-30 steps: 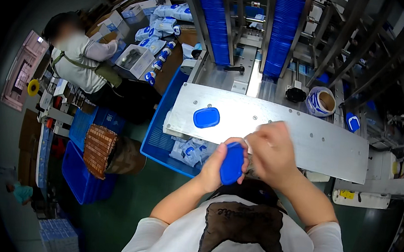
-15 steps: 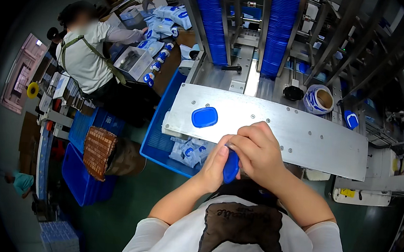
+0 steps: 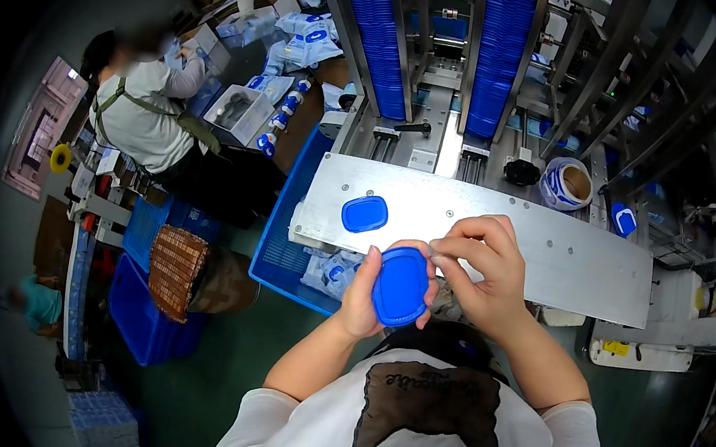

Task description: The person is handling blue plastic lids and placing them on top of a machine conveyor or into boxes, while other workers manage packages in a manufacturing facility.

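Note:
A blue plastic lid, shaped like a rounded rectangle, rests in my left hand, its broad face turned up. The left thumb lies along one side and the fingertips curl round the other. Close to the lid's upper right edge, my right hand has thumb and forefinger pinched together; whatever is between them is too small to make out. Beyond both hands, a second blue lid lies flat on the bare metal plate of a machine.
Tall stacks of blue lids stand in the machine's upright rails. A label roll sits at the plate's far right. Below the plate's left end is a blue crate with soft packs. A co-worker stands at a table on the left.
The lid in my left hand has turned from nearly edge-on to face-up. My right hand has drawn slightly right, away from the left. The co-worker's arm has moved back from the packs.

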Motion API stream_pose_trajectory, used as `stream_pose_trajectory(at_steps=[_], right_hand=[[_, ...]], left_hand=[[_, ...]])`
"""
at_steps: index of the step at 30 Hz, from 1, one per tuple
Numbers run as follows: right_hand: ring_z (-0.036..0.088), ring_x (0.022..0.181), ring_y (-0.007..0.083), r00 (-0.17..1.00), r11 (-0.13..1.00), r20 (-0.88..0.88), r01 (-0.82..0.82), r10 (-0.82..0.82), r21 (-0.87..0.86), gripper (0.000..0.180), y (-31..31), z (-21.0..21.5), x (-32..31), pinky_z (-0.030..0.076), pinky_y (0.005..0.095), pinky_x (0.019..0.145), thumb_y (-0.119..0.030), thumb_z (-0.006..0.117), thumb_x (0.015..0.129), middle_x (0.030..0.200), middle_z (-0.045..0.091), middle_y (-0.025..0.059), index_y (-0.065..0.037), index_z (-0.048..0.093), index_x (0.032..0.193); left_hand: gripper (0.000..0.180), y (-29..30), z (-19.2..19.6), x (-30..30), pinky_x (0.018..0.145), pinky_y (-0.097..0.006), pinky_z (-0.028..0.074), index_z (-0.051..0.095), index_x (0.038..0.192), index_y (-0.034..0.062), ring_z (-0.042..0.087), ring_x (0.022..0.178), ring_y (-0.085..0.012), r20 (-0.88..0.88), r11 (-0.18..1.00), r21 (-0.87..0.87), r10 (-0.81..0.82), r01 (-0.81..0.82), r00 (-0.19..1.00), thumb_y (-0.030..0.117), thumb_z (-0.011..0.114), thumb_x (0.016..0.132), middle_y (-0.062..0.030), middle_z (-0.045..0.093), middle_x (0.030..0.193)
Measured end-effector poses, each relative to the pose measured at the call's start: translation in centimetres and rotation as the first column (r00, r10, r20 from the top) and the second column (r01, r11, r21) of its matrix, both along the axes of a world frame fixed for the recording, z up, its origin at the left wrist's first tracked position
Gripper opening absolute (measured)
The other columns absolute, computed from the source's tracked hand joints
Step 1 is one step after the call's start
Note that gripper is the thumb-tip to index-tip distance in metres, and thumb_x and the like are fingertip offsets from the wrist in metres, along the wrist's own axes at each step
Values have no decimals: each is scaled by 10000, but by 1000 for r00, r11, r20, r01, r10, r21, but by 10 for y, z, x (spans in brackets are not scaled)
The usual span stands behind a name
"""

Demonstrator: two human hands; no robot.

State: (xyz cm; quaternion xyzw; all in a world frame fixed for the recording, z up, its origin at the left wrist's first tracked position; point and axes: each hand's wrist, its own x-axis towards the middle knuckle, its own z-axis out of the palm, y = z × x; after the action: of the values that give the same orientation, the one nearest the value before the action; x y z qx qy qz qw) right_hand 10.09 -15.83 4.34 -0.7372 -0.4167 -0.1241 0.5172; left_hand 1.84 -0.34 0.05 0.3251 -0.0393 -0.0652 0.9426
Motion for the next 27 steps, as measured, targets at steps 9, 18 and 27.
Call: stream_pose_trajectory(at_steps=[9,18,27], right_hand=[[364,1237,346,998,997,-33,51,-49,52,218,-24,-13,4,171,487,1089,-148,546,835,1123,510,108,-105,618,1036],[543,773,242,971,996,236,-13,33,-88,239,8,4,-7,463,329,660,-56,656,700,918,543,76,-61,643,939],[527,757,245,965,995,260,40,-16,-88,252,0,7,-1,445,326,635,-18,669,639,874,549,82,-52,634,886]], left_hand=[[855,-2,15,2,542,-329,479,349,1338,-45,534,939,-255,-108,1000,11,21,-20,994,672,206,894,-136,505,1113],[777,-9,12,0,583,-331,495,443,1259,25,593,699,-226,-174,992,125,2,20,985,649,131,916,-110,582,890],[714,-2,1,-1,554,-303,483,489,1161,34,577,687,-189,-224,999,28,46,-41,973,619,151,934,-88,585,864]])
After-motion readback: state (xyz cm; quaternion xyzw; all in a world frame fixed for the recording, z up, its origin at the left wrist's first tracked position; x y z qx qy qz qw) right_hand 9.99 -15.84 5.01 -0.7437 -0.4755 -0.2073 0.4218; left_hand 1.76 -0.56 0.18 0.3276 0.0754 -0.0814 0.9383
